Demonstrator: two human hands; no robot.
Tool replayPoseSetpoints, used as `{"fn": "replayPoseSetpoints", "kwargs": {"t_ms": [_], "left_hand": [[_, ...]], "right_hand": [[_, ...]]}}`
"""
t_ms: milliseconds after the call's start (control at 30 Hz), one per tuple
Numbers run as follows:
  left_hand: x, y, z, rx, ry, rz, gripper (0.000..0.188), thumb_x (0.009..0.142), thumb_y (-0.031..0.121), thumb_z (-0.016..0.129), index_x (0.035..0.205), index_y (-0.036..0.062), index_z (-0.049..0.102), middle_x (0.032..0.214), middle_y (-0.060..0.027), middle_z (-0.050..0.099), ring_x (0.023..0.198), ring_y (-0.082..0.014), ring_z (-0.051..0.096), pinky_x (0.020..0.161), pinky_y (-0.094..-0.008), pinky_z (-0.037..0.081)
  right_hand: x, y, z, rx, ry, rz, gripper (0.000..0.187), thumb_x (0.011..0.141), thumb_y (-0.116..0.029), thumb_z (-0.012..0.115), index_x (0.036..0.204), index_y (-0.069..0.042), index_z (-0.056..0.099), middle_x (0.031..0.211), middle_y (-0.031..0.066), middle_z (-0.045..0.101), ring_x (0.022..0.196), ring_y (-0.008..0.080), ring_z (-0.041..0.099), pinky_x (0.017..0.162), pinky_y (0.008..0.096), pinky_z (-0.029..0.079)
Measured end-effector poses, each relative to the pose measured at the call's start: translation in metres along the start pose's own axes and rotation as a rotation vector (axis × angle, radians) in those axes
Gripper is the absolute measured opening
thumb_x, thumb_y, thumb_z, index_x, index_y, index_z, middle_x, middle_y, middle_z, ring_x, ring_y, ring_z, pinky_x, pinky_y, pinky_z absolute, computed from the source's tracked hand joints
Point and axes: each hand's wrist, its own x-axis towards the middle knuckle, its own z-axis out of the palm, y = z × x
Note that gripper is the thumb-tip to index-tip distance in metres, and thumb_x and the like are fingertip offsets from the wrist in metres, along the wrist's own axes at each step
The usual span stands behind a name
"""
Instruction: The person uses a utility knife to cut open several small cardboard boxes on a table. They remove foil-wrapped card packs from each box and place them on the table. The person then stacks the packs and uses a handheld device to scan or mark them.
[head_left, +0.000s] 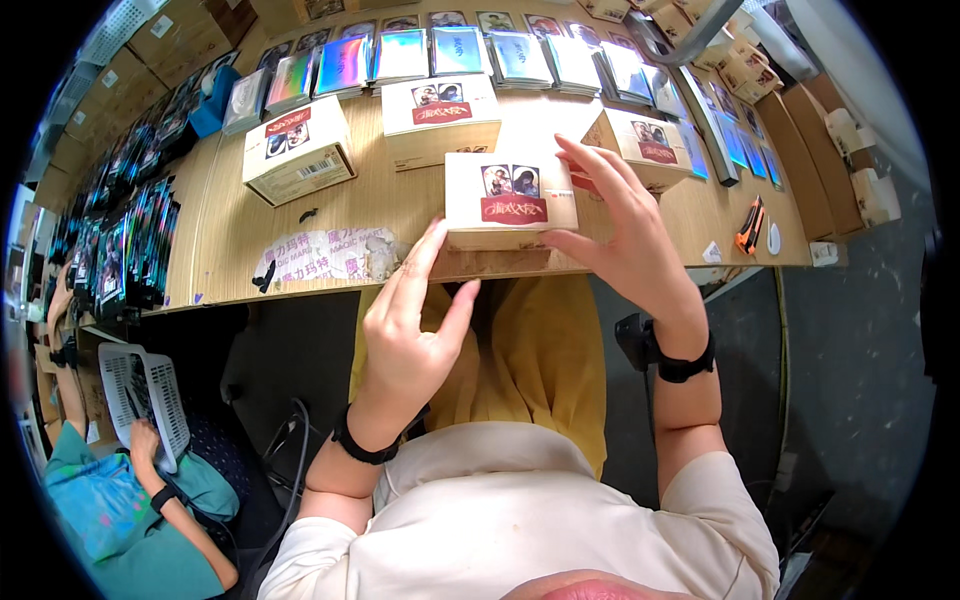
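Observation:
A cream cardboard box [468,205] with two small portraits and a red label stands near the table's front edge. My left hand [405,335] is at its lower left corner, fingers stretched out and thumb apart. At the box's right side is my right hand [635,230], its fingers extended and spread and the thumb by the lower right corner; whether it presses on the box I cannot tell. Behind stand similar boxes: one at the left [297,150], one in the middle [440,118] and one at the right [640,140], partly behind my right fingers.
Stacks of shiny card packs [400,54] line the table's back. An orange cutter [750,228] lies at the right. Dark foil packs [135,240] are heaped at the left. A co-worker's hand [145,440] is at a white basket [140,385] at the lower left.

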Motion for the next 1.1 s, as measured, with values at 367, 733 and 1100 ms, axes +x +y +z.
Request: {"fn": "replayPoseSetpoints", "kwargs": {"t_ms": [367, 733, 1100], "left_hand": [[-0.010, -0.004, 0.023, -0.136, 0.036, -0.073, 0.127, 0.063, 0.024, 0.091, 0.149, -0.0103, 0.006, 0.149, -0.0318, 0.026, 0.136, -0.0457, 0.034, 0.113, -0.0486, 0.030], [0.006, 0.000, -0.005, 0.092, 0.099, 0.274, 0.103, 0.061, 0.024, 0.091, 0.141, -0.0017, 0.033, 0.137, -0.0231, 0.044, 0.126, -0.0389, 0.047, 0.107, -0.0475, 0.038], [0.006, -0.001, -0.006, 0.220, 0.059, 0.495, 0.074, 0.069, 0.005, 0.080, 0.134, -0.0027, 0.045, 0.132, -0.0193, 0.050, 0.124, -0.0403, 0.051, 0.105, -0.0519, 0.044]], "right_hand": [[-0.030, -0.060, 0.045, -0.143, 0.142, 0.129, 0.086, 0.070, -0.026, 0.086, 0.142, -0.003, 0.043, 0.113, 0.0185, 0.045, 0.099, 0.0315, 0.052, 0.083, 0.0385, 0.049], [-0.030, -0.061, 0.035, 0.110, 0.106, -0.079, 0.065, 0.074, -0.003, 0.077, 0.135, -0.005, 0.053, 0.134, 0.0190, 0.044, 0.115, 0.0343, 0.056, 0.094, 0.0404, 0.051], [-0.034, -0.075, 0.052, 0.187, 0.160, -0.050, 0.102, 0.071, 0.014, 0.057, 0.154, -0.006, 0.001, 0.149, 0.0288, 0.030, 0.138, 0.0400, 0.039, 0.111, 0.0418, 0.036]]}}
